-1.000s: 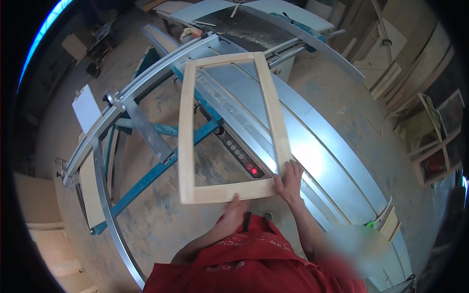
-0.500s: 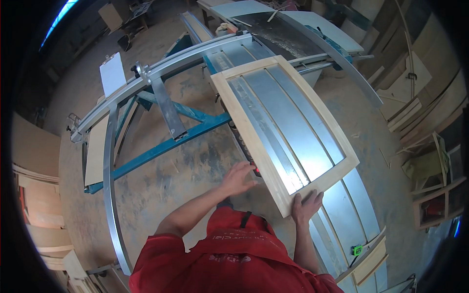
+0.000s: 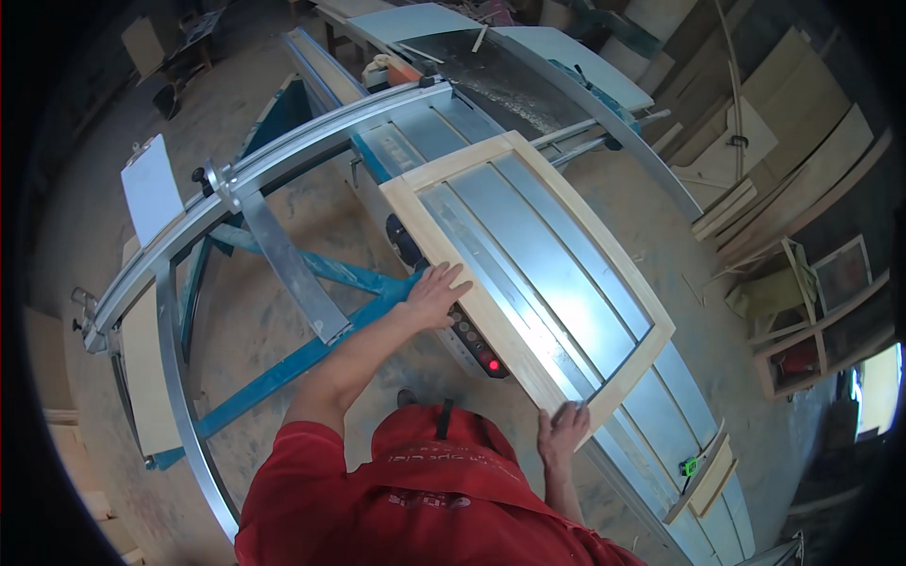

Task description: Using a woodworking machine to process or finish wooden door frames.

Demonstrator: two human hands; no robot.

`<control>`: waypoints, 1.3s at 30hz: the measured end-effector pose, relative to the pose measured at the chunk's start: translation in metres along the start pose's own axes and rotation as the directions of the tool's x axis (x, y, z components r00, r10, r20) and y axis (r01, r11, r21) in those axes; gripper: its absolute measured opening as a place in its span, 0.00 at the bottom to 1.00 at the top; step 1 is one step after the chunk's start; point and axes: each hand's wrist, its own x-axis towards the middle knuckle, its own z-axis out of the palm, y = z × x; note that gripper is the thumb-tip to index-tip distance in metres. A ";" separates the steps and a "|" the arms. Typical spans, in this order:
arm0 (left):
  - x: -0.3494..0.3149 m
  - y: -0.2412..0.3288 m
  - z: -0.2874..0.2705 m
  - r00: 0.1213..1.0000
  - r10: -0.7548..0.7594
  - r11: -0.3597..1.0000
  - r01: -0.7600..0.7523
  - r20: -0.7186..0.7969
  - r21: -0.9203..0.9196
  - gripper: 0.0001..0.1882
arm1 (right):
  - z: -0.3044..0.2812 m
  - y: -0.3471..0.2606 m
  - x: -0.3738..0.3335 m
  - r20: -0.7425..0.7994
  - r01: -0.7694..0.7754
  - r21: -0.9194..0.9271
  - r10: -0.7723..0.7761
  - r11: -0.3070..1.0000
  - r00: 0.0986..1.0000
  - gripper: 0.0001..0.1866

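Observation:
A light wooden frame [image 3: 519, 349] with an open middle lies on the long metal sliding table [image 3: 651, 406] of a saw. My right hand [image 3: 563, 429] grips the frame's near corner, fingers over the top and thumb at the edge. My left hand [image 3: 436, 294] has its fingers spread, with the tips at the frame's left edge. Just below that hand, a control panel [image 3: 470, 338] with round buttons and a lit red light runs along the machine's side; part of it is hidden under the frame and hand.
To the left stands a teal support arm [image 3: 283, 368] with a curved metal fence [image 3: 330, 118] and a clipboard [image 3: 151, 193]. A green tape measure [image 3: 689, 467] and wood strips [image 3: 708, 481] rest on the table's near end. Boards [image 3: 802, 104] lean at the right.
My left hand has moved forward from beside the red light to the frame's left edge, uncovering the light. My right hand stays at the near corner.

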 end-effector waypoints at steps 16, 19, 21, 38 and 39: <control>-0.031 -0.054 -0.003 0.978 0.188 0.975 -0.175 -0.093 0.135 0.39 | 0.034 -0.014 0.017 -0.277 -0.261 -0.198 0.201 0.945 0.940 0.38; -0.082 -0.050 -0.004 0.992 0.124 0.991 -0.125 -0.010 -0.046 0.42 | 0.030 0.011 0.065 -0.275 -0.153 -0.204 0.093 0.967 0.957 0.38; -0.108 -0.047 -0.007 0.995 0.098 0.993 -0.098 -0.002 -0.071 0.43 | 0.032 0.018 0.104 -0.218 -0.041 -0.207 -0.005 0.978 0.976 0.38; -0.097 -0.007 -0.008 0.818 -0.526 0.843 0.467 -0.233 -0.267 0.36 | 0.101 -0.084 0.448 -0.007 0.601 -0.055 -0.602 0.797 0.798 0.37; -0.094 -0.009 -0.009 0.792 -0.548 0.834 0.494 -0.269 -0.246 0.37 | 0.106 -0.094 0.458 -0.001 0.610 -0.048 -0.611 0.791 0.792 0.37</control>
